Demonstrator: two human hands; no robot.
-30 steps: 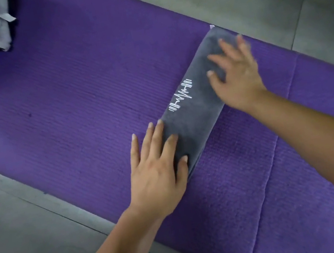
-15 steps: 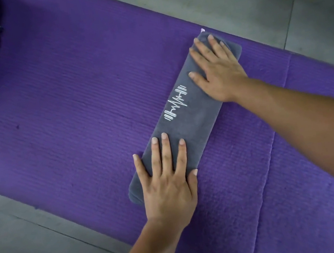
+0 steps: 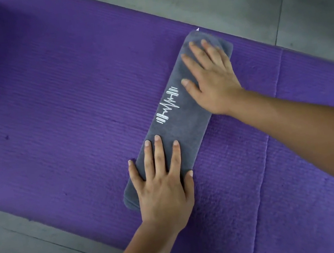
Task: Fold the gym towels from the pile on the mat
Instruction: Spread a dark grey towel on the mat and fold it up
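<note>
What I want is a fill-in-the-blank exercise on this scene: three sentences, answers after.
The folded grey towel lies on a ____ mat.
The left hand presses its near end, the right hand its ____ end.
The white logo shows ____ the two hands.
Missing: purple; far; between.

No letters or numbers can be read. One sign is shown: a white emblem [image 3: 167,105] is stitched on the folded grey towel [image 3: 186,129], between the left hand [image 3: 163,185] and the right hand [image 3: 211,78], just beside the right thumb. It is drawn as a barbell whose bar is broken into a zigzag pulse line, with the plates marked by short parallel strokes at either end. A small white tag [image 3: 197,29] is seen at the towel's corner beyond the right fingertips, too small to be read.
</note>
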